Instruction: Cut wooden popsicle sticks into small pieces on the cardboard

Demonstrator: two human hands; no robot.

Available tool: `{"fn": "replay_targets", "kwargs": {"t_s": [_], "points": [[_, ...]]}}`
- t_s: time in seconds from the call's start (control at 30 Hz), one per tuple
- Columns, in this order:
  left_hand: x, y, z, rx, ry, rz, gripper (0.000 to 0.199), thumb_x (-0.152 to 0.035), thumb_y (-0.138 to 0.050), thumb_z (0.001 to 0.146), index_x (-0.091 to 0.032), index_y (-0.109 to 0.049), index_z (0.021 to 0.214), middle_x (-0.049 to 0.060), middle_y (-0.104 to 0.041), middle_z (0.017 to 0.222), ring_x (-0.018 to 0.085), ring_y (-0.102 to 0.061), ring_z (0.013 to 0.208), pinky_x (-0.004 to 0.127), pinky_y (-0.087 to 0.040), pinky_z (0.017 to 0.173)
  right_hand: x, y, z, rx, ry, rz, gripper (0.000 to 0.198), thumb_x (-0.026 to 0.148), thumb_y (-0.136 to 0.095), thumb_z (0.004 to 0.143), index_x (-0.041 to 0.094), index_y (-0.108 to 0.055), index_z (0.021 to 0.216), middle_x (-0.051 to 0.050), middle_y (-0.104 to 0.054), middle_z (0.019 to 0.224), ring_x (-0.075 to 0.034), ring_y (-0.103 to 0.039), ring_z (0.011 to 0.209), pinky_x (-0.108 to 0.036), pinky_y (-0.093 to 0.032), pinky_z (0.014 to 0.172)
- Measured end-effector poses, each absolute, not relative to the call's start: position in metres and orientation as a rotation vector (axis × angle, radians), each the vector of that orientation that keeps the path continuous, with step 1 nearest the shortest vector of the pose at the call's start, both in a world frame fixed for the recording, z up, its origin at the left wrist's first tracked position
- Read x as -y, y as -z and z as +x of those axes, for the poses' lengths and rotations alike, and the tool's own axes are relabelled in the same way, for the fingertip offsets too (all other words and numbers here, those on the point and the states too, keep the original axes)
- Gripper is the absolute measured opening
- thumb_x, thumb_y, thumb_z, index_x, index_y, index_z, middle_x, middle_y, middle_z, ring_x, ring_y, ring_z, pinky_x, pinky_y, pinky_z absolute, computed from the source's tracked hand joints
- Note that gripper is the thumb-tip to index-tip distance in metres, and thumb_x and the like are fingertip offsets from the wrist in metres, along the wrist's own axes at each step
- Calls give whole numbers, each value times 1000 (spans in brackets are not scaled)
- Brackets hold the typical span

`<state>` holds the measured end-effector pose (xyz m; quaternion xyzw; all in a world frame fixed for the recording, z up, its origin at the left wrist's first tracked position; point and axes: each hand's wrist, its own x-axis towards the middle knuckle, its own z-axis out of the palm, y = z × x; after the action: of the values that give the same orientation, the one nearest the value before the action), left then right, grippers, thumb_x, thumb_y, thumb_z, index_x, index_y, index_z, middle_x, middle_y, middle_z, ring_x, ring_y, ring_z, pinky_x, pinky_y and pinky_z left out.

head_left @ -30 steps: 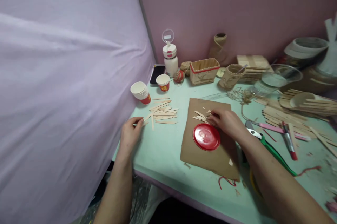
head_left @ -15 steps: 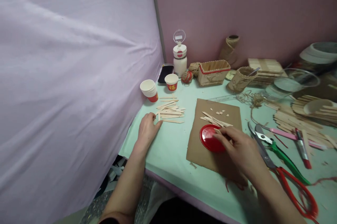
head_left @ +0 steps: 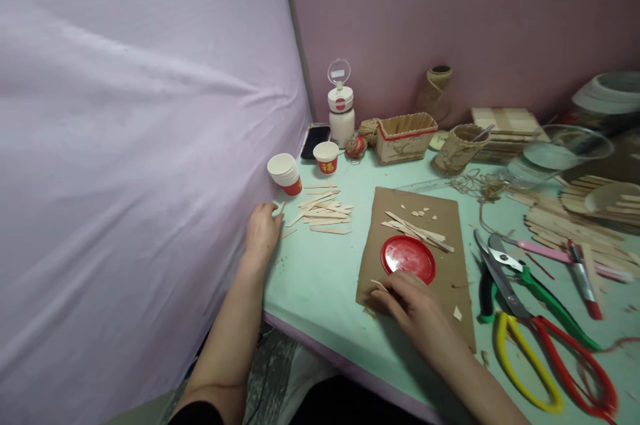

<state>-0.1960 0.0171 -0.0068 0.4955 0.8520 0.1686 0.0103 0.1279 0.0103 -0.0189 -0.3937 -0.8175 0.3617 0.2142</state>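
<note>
My left hand [head_left: 262, 230] is closed in a pinch on a short thin wooden stick [head_left: 282, 208], just left of a loose pile of pale wooden sticks [head_left: 327, 212]. Between thumb and fingers of my right hand [head_left: 407, 305] is a thin wooden sliver [head_left: 379, 284]. That hand hovers over the near edge of a red round lid [head_left: 407, 255], covering part of it. Under the lid lies a brown cardboard sheet [head_left: 367, 258]. A few cut sticks [head_left: 417, 232] and small wood chips [head_left: 419, 213] rest on the cardboard behind the lid.
Paper cups [head_left: 284, 172], a white bottle [head_left: 342, 125] and a stick-built box [head_left: 406, 138] stand at the back. On the right lie scissors [head_left: 510, 292], green-handled pruners [head_left: 555, 305], a marker [head_left: 584, 278] and more sticks [head_left: 565, 218]. A purple cloth [head_left: 150, 145] hangs at left.
My left hand has moved left, away from the stick pile, with a stick between its fingers. My right hand has shifted left and nearer to me, uncovering more of the lid and the scissors.
</note>
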Motion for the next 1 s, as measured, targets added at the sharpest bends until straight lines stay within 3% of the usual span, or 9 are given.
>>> {"fn": "replay_targets", "kwargs": {"t_s": [0.07, 0.37, 0.53, 0.63, 0.8, 1.0], "points": [[-24, 9, -194, -2570, -531, 1615, 21, -26, -54, 81, -17, -66, 97, 12, -66, 103, 24, -61, 90, 35, -44, 83, -9, 19, 127, 2258, -1031, -1081, 29, 40, -45, 95, 22, -59, 77, -4, -61, 76, -19, -58, 73, -31, -44, 66], [-37, 17, -183, -2361, -618, 1561, 11, -23, -57, 75, -18, -66, 71, 6, -67, 73, 20, -60, 75, 31, -44, 71, -12, 11, 132, 2195, -1109, -1098, 28, 40, -47, 93, 22, -58, 74, -3, -60, 74, -19, -57, 72, -30, -43, 65], [-23, 7, -180, -2290, -788, 1375, 26, -34, -48, 82, -16, -67, 82, 3, -65, 66, 17, -60, 63, 28, -45, 62, -14, 6, 128, 2050, -1283, -1120, 27, 41, -51, 90, 21, -61, 74, -2, -60, 72, -18, -57, 69, -28, -43, 65], [-14, 1, -163, -2099, -937, 1226, 30, -41, -51, 81, -15, -65, 87, 4, -67, 74, 14, -61, 66, 25, -48, 63, -17, 6, 121, 1887, -1461, -1154, 24, 40, -55, 86, 21, -63, 75, -1, -62, 70, -17, -56, 66, -27, -42, 61], [-4, -2, -103, -1573, -1145, 820, 27, -41, -70, 69, -15, -62, 77, 2, -64, 73, 12, -59, 65, 24, -49, 63, -28, 2, 101, 1591, -1508, -1195, 23, 39, -57, 83, 19, -68, 81, -2, -66, 73, -17, -56, 68, -26, -43, 63], [10, 2, -40, -1534, -1201, 1004, 17, -32, -65, 77, -15, -64, 79, 1, -64, 73, 11, -57, 65, 22, -47, 64, -35, 7, 88, 1215, -1500, -1164, 34, 49, -60, 82, 17, -71, 87, -5, -70, 81, -18, -60, 74, -28, -46, 68]]}}
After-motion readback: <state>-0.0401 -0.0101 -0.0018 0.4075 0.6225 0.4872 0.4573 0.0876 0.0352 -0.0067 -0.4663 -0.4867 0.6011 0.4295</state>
